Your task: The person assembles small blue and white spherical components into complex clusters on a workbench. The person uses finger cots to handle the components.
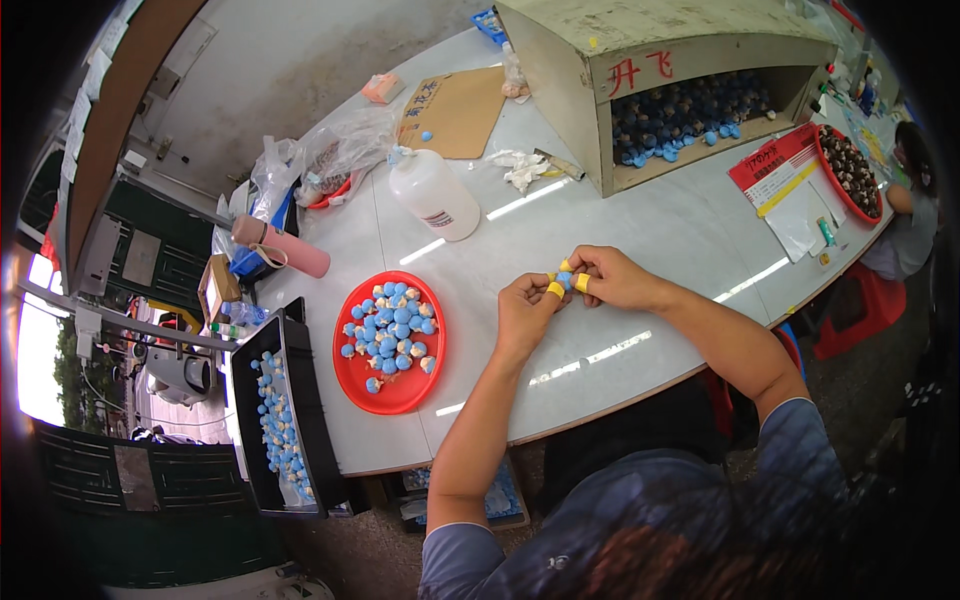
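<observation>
Above the tabletop, my left hand and my right hand meet with fingertips pinched around one small blue piece. Yellow wraps cover some fingertips on both hands. The fingers hide much of the piece, so its full shape does not show. To the left of my left hand sits a round red plate with several small round blue-and-cream figures heaped on it.
A black tray of blue pieces stands far left. Behind are a white bottle, a pink tumbler, cardboard and a metal box filled with blue pieces. A red bowl and another person are at right.
</observation>
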Demonstrator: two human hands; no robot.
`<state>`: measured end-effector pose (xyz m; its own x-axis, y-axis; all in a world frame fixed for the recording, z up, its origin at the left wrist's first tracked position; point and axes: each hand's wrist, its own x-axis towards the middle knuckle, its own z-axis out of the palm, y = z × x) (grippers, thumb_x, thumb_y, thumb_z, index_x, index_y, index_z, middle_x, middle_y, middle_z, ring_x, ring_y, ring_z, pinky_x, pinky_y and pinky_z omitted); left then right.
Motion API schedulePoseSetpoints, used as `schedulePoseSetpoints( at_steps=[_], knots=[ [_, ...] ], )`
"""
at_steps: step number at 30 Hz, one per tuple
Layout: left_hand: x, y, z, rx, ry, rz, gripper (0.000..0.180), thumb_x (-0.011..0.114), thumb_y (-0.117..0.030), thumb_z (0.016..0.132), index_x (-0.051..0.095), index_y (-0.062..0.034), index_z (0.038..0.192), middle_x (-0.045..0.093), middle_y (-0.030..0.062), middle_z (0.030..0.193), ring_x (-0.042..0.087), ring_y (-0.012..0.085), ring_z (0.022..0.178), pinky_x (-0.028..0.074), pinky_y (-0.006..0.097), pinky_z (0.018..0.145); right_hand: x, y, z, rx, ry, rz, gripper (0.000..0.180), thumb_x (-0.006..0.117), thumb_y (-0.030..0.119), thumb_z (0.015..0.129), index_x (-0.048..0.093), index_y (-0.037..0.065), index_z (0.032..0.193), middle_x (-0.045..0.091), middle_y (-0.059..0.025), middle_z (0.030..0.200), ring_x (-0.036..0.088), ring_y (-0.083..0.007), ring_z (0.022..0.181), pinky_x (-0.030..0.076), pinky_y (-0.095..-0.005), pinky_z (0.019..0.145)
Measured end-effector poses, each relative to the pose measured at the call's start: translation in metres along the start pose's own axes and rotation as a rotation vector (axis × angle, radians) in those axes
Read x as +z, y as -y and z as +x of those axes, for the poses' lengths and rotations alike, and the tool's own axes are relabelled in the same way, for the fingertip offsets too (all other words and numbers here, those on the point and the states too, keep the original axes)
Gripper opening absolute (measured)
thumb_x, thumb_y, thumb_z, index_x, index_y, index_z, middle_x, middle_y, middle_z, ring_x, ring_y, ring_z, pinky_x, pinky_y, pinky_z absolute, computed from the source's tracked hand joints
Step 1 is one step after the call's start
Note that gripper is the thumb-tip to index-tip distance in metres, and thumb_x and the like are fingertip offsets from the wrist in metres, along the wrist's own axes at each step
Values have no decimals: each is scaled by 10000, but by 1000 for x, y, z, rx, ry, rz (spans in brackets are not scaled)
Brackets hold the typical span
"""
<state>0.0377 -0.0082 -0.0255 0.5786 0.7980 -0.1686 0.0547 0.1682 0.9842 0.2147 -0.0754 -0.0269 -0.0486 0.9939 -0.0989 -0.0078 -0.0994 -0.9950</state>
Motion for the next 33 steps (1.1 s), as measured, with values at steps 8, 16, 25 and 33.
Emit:
schedulePoseSetpoints(
  at_steps=[8, 16, 25, 33],
  knots=[
    [-3, 6, 2, 35, 51, 2, 145, 596, 23, 887, 578, 116, 997, 664, 171, 944, 692, 197, 838, 577, 269, 749, -2, 0, -1, -8, 14, -57, 132, 522, 13, 918, 538, -30, 1042, 604, -83, 912, 596, -116, 661, 508, -250, 575],
    [-1, 14, 2, 68, 4, 46, 134, 661, -6, 855, 609, 83, 940, 662, 88, 844, 625, 88, 760, 499, 200, 660, 1, -1, -2, -30, 6, -72, 116, 515, -13, 902, 532, -29, 1015, 605, -86, 898, 596, -121, 653, 494, -252, 564],
    [0, 16, 2, 84, -17, 68, 124, 658, -2, 854, 606, 73, 938, 649, 67, 822, 594, 70, 728, 477, 195, 626, 1, -6, -1, -82, -6, -97, 123, 508, -36, 882, 528, -34, 1004, 610, -90, 873, 597, -123, 650, 487, -262, 566],
    [-5, 9, 5, 64, 31, 58, 136, 610, 29, 867, 570, 98, 977, 664, 157, 932, 681, 175, 829, 565, 266, 758, -2, -1, 1, -24, 5, -47, 155, 524, 5, 892, 538, -42, 1039, 610, -97, 910, 616, -131, 665, 518, -266, 584]
  ],
)
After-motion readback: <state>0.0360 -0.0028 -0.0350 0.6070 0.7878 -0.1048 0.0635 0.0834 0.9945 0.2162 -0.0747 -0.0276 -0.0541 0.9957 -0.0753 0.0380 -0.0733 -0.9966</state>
